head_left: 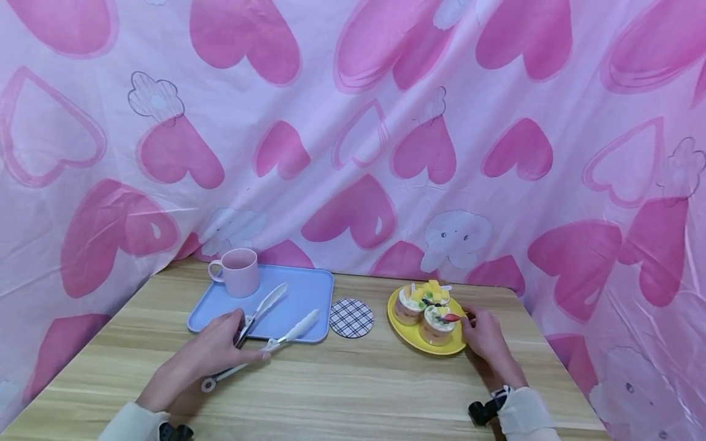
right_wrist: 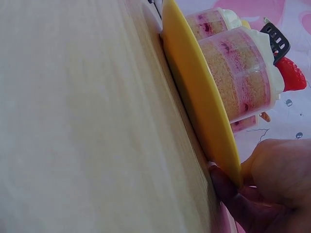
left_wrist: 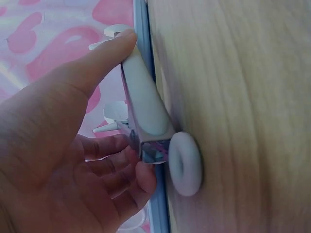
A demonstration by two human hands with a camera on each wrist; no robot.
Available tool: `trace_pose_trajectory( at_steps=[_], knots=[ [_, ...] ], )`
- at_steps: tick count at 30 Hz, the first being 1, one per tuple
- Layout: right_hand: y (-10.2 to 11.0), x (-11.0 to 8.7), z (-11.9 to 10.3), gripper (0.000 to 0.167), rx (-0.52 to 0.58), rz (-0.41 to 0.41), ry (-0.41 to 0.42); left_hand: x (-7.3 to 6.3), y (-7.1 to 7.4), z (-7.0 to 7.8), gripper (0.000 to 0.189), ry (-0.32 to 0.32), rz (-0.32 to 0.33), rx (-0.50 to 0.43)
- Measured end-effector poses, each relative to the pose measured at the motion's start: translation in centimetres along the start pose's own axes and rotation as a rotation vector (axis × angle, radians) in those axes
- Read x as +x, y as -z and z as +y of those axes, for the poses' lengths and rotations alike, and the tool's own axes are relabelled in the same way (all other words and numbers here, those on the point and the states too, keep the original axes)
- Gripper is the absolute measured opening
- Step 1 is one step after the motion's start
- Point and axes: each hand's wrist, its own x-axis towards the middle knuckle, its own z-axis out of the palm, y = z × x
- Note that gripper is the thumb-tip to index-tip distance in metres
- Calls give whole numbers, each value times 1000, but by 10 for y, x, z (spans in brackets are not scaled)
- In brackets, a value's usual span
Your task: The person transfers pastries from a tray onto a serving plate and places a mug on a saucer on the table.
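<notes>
My left hand (head_left: 208,350) grips a pair of tongs (head_left: 298,327) with white tips and pale handles. The tongs' arms are spread, and their tips lie over the blue tray (head_left: 322,288). In the left wrist view the thumb presses along one handle (left_wrist: 146,97), with a white ring at its end. At the right, my right hand (head_left: 488,340) pinches the rim of a yellow plate (head_left: 407,332). On the plate stand 3 clear dessert cups of layered cake, one cup (head_left: 436,334) in front. Cream, yellow fruit cubes and a red strawberry piece (right_wrist: 291,74) top them.
A pink mug (head_left: 241,275) stands on the tray's back left part. Between tray and plate lies a round checked coaster (head_left: 351,318). A pink heart-patterned curtain (head_left: 353,153) hangs behind the wooden table (head_left: 353,392) and along its sides.
</notes>
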Motion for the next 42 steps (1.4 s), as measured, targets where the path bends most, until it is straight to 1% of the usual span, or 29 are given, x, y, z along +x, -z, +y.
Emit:
trace_pose_trajectory(
  at_steps=[2,4,9,11,14,19,22,24,29,31,34,38,42],
  knots=[
    [0,0,0,44,3,-1,-3,-1,1,0,79,19,-21,-5],
    [0,0,0,44,9,-6,-7,-2,3,0,79,23,-33,-14],
    [3,0,2,45,6,-7,-8,-3,7,-2,71,-9,-38,-41],
    [4,0,2,44,1,-3,-4,-3,8,-3,66,-10,-30,-53],
    [6,-1,2,44,2,-5,-3,-1,8,-6,58,1,9,-61],
    [9,-2,0,50,4,-9,-20,5,11,-11,42,3,98,-91],
    [13,-4,-3,50,5,0,-31,8,14,-15,34,6,131,-117],
    [15,-5,-7,51,-2,12,-39,10,17,-17,30,12,152,-125],
    [22,-7,-21,54,34,49,-66,14,22,-26,29,32,233,-109],
    [26,-6,-28,54,47,81,-43,17,23,-29,29,32,271,-101],
    [30,-7,-39,49,33,148,30,21,26,-34,31,27,309,-106],
    [34,-10,-58,43,40,225,116,25,29,-39,33,39,336,-126],
    [34,-15,-79,41,71,266,184,30,31,-44,36,73,359,-130]
  ],
)
